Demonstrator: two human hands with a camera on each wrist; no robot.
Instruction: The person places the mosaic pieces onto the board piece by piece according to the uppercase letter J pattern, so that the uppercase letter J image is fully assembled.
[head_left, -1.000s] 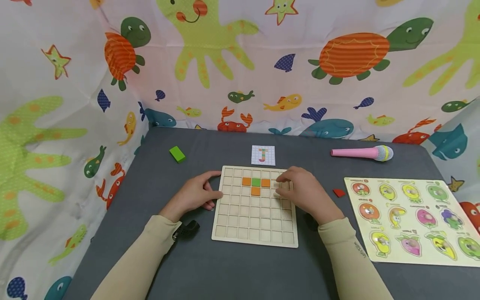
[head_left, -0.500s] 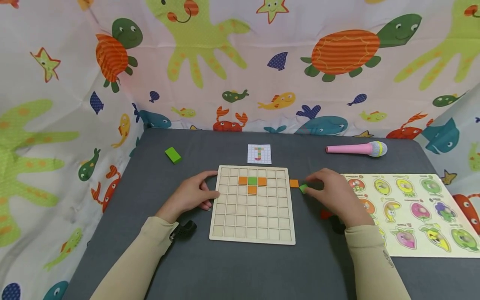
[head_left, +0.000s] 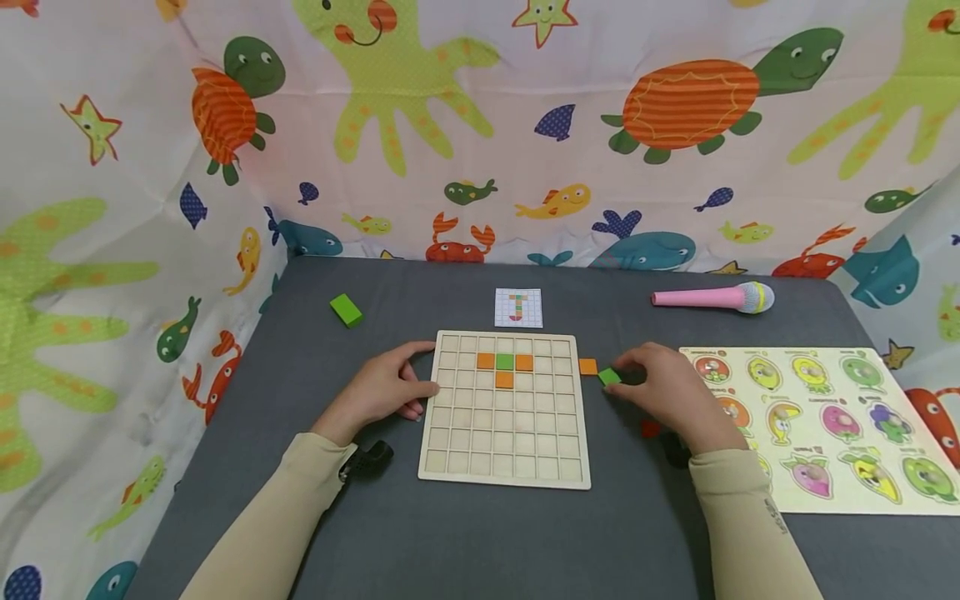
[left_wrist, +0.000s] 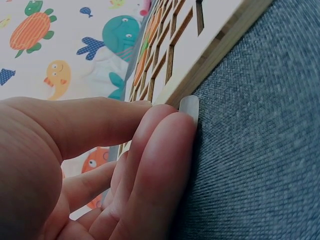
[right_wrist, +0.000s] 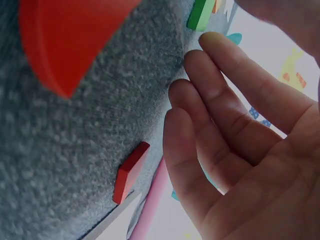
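My left hand (head_left: 378, 392) rests at the left edge of the wooden grid board (head_left: 502, 454), its index finger and thumb touching the side. In the left wrist view, fingertips (left_wrist: 167, 125) lie right against the board's edge. Orange tiles (head_left: 486, 361) and a green tile (head_left: 506, 362) sit in the board's upper cells, in a T. To the right of the board, my right hand (head_left: 667, 387) has index finger and thumb spread on either side of a loose green tile (head_left: 608, 377). In the right wrist view its fingers are extended. A loose orange tile (head_left: 588, 367) lies beside the board.
A pattern card (head_left: 517, 308) lies behind the board, with a green block (head_left: 347, 310) farther left. Red pieces (right_wrist: 131, 172) lie under the right hand. A fruit puzzle board (head_left: 847, 492) and a pink toy microphone (head_left: 712, 297) are on the right.
My right hand has moved right from the board's upper right side to the loose green tile, which shows more now than half a second ago. The left hand stays at the board's edge.
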